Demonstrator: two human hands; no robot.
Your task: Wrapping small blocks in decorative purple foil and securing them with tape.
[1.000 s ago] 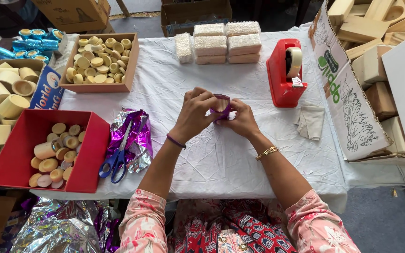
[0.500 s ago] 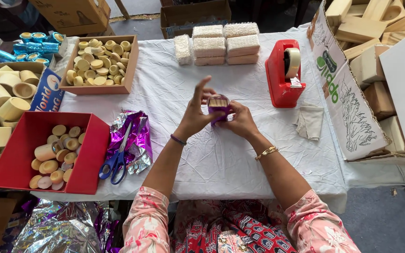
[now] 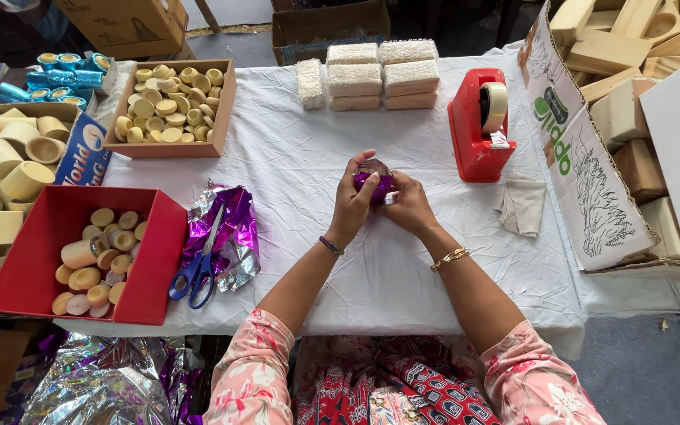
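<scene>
Both hands meeting at table centre over white cloth (image 3: 301,157); left hand (image 3: 353,206) and right hand (image 3: 408,206) cupped tight around small round piece half-wrapped in purple foil (image 3: 374,179), fingers closed on it from both sides, thumbs up top, held just above cloth. Left of hands: loose purple foil sheets (image 3: 230,228) with blue-handled scissors (image 3: 197,271) lying on them, then red box (image 3: 33,271) of pale wooden rounds. Far left: wooden tray (image 3: 222,110) of similar rounds, blue foil-wrapped pieces (image 3: 60,79) beyond it. Top centre: stack of white blocks (image 3: 383,75). Right: red tape dispenser (image 3: 478,126), folded cloth scrap (image 3: 522,206), printed cardboard box (image 3: 584,181) with wooden blocks behind. Risks, judged: thin foil likely to tear if pinched too hard over piece's edge; piece could slip out between palms and roll off, since wrap looks unsealed; foil may spring open with tape out of immediate reach; scissors near left forearm could get knocked
</scene>
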